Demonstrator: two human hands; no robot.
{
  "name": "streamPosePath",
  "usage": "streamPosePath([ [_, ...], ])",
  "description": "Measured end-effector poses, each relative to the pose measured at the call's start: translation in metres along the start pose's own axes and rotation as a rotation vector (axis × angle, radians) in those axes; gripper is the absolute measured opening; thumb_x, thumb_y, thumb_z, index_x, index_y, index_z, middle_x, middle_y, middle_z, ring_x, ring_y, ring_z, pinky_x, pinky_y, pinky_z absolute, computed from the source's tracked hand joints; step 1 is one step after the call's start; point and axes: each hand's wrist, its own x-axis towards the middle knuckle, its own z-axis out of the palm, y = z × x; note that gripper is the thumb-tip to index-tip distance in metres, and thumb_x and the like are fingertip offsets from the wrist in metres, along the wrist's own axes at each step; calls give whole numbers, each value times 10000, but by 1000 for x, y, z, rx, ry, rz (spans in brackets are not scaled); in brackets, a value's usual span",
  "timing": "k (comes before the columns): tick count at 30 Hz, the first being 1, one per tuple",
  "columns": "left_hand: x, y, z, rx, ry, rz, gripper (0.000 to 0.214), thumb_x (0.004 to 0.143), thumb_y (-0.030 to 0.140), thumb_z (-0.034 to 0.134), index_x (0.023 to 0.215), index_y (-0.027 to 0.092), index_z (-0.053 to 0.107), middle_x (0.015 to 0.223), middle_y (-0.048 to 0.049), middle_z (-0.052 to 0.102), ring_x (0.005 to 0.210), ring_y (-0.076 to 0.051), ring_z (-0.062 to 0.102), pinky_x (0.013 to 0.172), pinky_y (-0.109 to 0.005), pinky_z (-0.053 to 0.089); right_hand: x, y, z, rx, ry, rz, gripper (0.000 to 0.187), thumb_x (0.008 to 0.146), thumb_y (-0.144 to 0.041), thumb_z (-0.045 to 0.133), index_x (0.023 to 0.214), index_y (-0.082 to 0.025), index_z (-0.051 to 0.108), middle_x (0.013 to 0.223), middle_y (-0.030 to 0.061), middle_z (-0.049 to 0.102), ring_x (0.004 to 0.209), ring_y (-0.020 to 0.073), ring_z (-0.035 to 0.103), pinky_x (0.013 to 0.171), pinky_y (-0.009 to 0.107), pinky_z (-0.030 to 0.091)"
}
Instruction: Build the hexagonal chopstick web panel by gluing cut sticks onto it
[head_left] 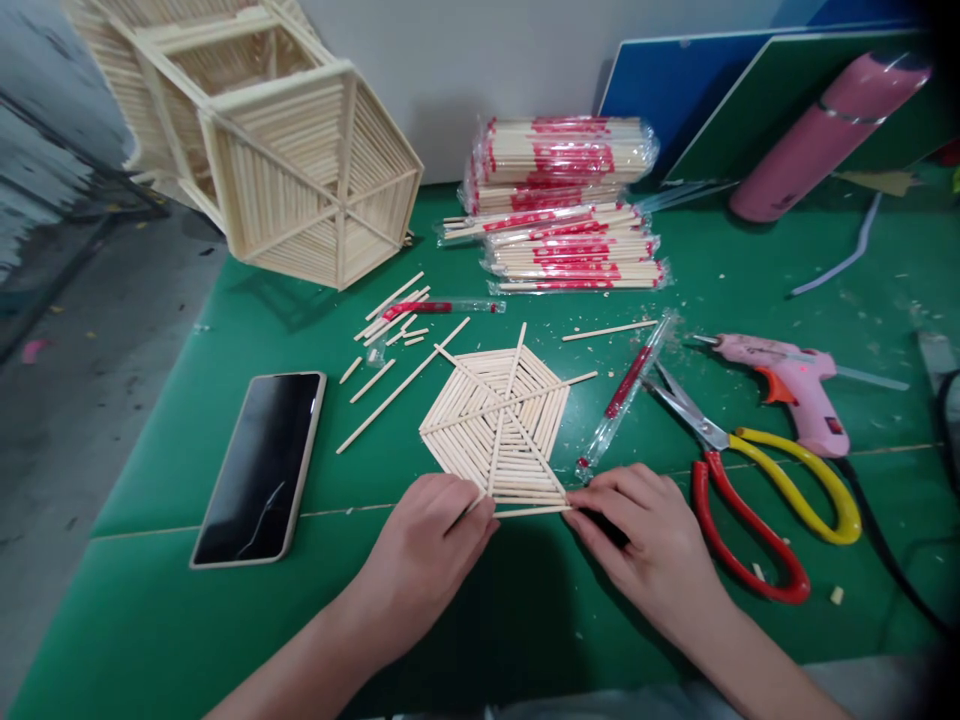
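A hexagonal panel of thin wooden sticks [501, 415], with crossing spokes, lies flat on the green table. Along its near edge runs a single wooden stick [534, 512]. My left hand [431, 540] pinches that stick at its left end, by the panel's lower left corner. At the other end, my right hand [645, 535] has thumb and fingers closed on the stick by the lower right corner. Loose sticks [401, 387] and short cut pieces lie left of the panel. Torn plastic chopstick sleeves [626, 390] lie close by.
Scissors [720, 440] and a pink glue gun [787, 370] with a cord lie at right. A phone [259, 470] rests at left. Wrapped chopstick bundles [570, 210], a pink bottle [825, 140] and a large stick-built structure [300, 180] stand along the back.
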Motion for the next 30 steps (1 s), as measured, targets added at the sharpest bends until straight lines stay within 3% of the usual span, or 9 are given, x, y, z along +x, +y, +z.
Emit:
streamPosePath([
  [5,-2,2,3,-70,34,-50,131,834,148,432,819,180,558,776,-26,563,708,-143,524,641,-270,444,0,-1,-1,5,-22,24,116,793,-242,556,847,-236,658,764,21,614,701,154,513,621,289,310],
  [11,-2,6,7,-70,165,-11,153,814,136,457,892,226,554,795,-35,594,761,-175,584,674,-336,513,0,-1,0,6,-27,11,124,801,-245,544,844,-236,660,752,19,611,695,148,520,616,283,311],
  [17,-1,11,10,-140,261,-69,191,802,111,467,869,259,566,755,-19,610,745,-179,611,690,-361,541,2,-1,-1,20,-40,24,125,805,-237,540,842,-233,659,744,20,613,692,148,522,614,286,309],
  [30,-5,9,13,-252,269,-114,218,776,80,502,884,255,573,808,-22,629,786,-192,618,710,-370,539,5,-4,-4,21,-96,49,112,799,-228,550,825,-234,659,734,14,616,687,153,514,604,297,308],
])
